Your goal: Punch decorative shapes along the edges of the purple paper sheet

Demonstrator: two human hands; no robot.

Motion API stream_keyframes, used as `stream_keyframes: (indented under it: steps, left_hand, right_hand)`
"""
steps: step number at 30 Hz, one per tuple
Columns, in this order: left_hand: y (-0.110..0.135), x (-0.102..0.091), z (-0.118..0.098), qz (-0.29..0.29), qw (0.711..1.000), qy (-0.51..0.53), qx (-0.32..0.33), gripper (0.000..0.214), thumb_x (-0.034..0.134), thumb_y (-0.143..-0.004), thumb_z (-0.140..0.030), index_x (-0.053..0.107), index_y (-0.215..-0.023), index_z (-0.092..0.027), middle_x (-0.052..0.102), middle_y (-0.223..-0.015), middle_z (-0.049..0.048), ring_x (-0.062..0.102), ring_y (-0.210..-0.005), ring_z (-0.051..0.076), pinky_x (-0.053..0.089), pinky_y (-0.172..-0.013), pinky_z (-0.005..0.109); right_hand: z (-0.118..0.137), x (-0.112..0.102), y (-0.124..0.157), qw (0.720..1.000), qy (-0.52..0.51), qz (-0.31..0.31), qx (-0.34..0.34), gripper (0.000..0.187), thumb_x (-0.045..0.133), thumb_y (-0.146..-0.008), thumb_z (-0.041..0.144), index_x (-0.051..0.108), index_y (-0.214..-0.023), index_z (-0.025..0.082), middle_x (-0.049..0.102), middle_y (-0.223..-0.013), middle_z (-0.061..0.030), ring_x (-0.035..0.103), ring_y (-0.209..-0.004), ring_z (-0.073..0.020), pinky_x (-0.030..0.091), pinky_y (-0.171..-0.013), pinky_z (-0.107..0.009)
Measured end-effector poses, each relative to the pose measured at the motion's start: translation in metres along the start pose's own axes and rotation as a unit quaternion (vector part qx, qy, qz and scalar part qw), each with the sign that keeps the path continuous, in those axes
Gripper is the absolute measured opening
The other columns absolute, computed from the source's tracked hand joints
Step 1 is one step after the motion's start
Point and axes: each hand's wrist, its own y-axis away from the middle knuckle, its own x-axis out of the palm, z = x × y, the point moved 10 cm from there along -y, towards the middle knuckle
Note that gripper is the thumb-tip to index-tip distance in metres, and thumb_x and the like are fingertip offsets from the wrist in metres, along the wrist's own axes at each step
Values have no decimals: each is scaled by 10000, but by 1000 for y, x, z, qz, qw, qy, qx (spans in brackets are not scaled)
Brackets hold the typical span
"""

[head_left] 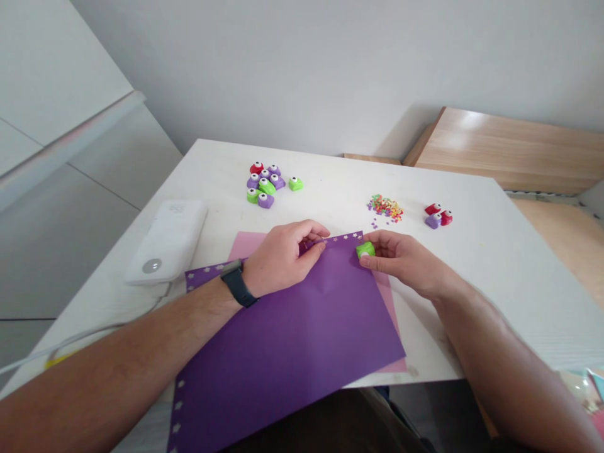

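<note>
A purple sheet of paper (pixel 311 340) lies tilted over the table's front edge, with star-shaped holes along its top and left edges. My left hand (pixel 290 255) pinches the paper's top edge between thumb and fingers. My right hand (pixel 394 255) grips a green craft punch (pixel 365 250), set on the sheet at its top right corner, thumb on the near side and fingers behind. Beneath the purple sheet, a pink sheet (pixel 395 314) shows at the right and upper left.
Several red, purple and green punches (pixel 265 186) cluster at the back, with one green punch (pixel 296 184) beside them. Colourful paper bits (pixel 385 209) lie right of centre. Further right are more punches (pixel 434 220). A white power bank (pixel 167 242) with a cable (pixel 106 327) sits left.
</note>
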Motion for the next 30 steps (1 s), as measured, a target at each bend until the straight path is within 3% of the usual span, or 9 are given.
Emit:
stream_keyframes:
  steps: [18, 30]
  left_hand:
    - [1, -1, -1, -9, 1000, 13, 9, 192, 621, -928, -268, 691, -1094, -202, 753, -1014, 14, 707, -884, 140, 563, -835, 259]
    - [1, -1, -1, -6, 1000, 7, 7, 191, 621, -926, -267, 693, -1091, -202, 756, -1023, 18, 711, -890, 149, 563, -846, 265]
  right_hand:
    - [2, -1, 0, 999, -30, -9, -7, 289, 845, -770, 334, 721, -983, 181, 735, -972, -50, 654, -866, -174, 513, -847, -356]
    - [1, -1, -3, 1000, 3, -18, -17, 272, 836, -769, 328, 699, -952, 180, 715, -905, -32, 634, -807, -167, 497, -770, -333]
